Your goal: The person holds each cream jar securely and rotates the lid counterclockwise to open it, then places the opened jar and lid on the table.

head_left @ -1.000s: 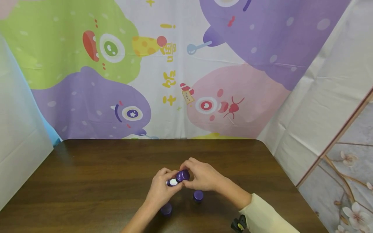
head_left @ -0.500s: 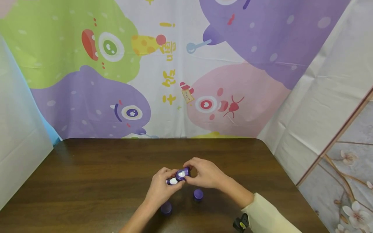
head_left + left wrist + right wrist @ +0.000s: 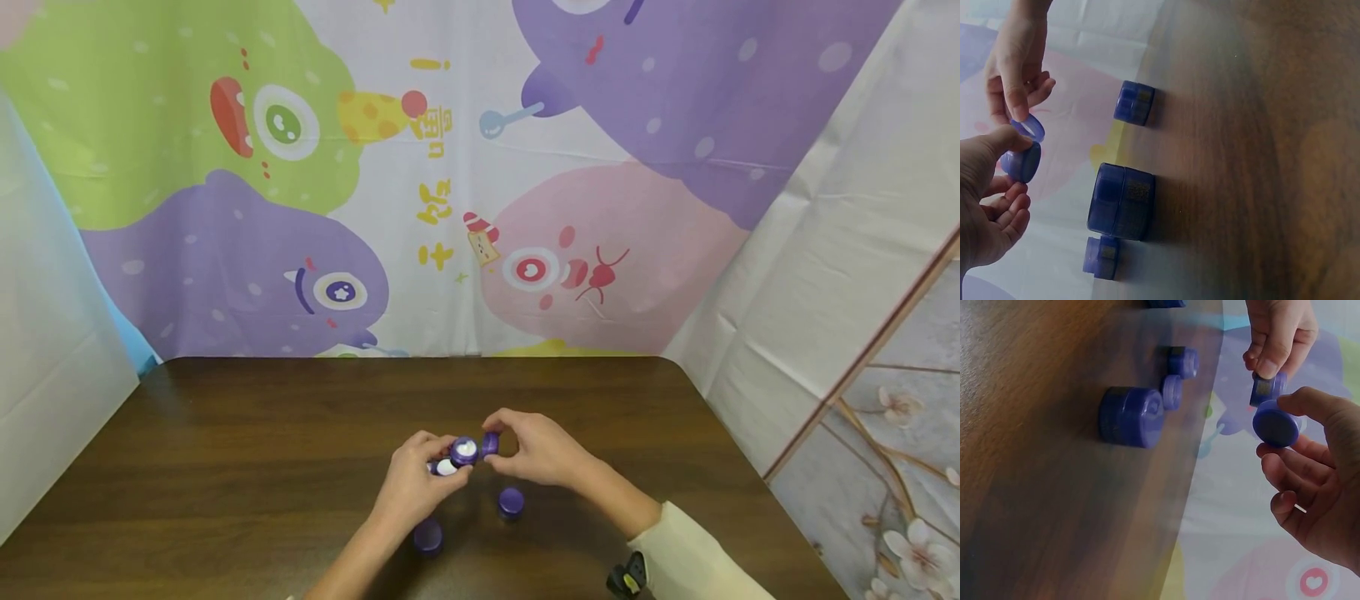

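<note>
In the head view my left hand [image 3: 420, 482] grips a small purple jar [image 3: 465, 452], its mouth uncovered and white inside. My right hand [image 3: 542, 450] pinches a round purple lid [image 3: 491, 444] just to the right of the jar, with a narrow gap between the two. The right wrist view has the lid [image 3: 1276, 425] turned flat side to the camera, close by the held jar [image 3: 1264, 392]. Partly behind my left hand, another jar [image 3: 446, 467] with a white top stands on the table.
Two purple jars stand nearer me on the brown table [image 3: 247, 467]: one [image 3: 511, 502] below my right hand, another [image 3: 428, 537] beside my left forearm. A small lid [image 3: 1172, 392] lies by a jar [image 3: 1184, 362]. A cartoon-printed cloth [image 3: 465, 317] hangs behind the table.
My right hand has lifted the lid off the jar and moved slightly right, uncovering the white inside. My left hand keeps its grip and has barely moved.
</note>
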Available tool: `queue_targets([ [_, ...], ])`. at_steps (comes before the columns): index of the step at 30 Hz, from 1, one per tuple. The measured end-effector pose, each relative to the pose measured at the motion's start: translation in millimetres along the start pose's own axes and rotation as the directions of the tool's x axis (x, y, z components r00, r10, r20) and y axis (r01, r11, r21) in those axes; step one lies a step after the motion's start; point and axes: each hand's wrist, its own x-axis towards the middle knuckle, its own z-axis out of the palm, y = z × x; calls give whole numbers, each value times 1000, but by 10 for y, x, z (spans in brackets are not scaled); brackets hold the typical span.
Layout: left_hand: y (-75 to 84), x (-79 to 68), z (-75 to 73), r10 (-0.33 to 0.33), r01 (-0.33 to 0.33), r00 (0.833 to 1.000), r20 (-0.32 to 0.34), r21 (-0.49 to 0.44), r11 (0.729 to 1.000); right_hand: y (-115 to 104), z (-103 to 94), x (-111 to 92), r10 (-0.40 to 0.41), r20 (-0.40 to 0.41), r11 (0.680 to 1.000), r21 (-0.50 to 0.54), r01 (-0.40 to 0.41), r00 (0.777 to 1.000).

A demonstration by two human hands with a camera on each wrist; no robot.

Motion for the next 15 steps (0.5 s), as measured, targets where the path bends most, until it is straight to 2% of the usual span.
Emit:
queue_targets([
  [7,8,18,14,-26,26,999,37,1,1000,87,25,-26,42,3,999,2,-42,999],
  [15,14,72,51,-45,41,995,90,53,998,173,47,-67,84,12,996,12,-84,996],
])
